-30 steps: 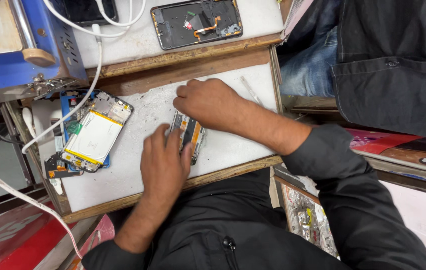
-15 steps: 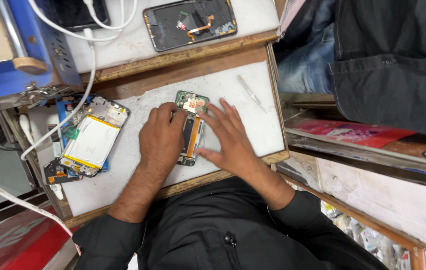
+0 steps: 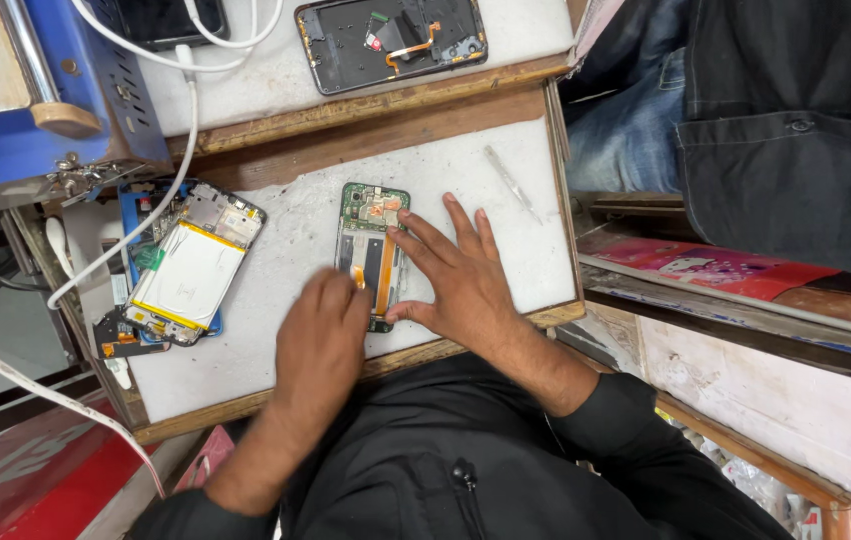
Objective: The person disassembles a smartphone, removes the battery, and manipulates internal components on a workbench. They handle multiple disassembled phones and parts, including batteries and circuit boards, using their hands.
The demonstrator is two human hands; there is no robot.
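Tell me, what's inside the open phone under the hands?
Inside the open phone you can see a green circuit board at the top and an orange strip running down a dark middle. The left hand and right hand cover its lower end.

Matt white worktop (image 3: 296, 250), worn wood edging (image 3: 366, 135); glossy blue metal machine (image 3: 6, 130).
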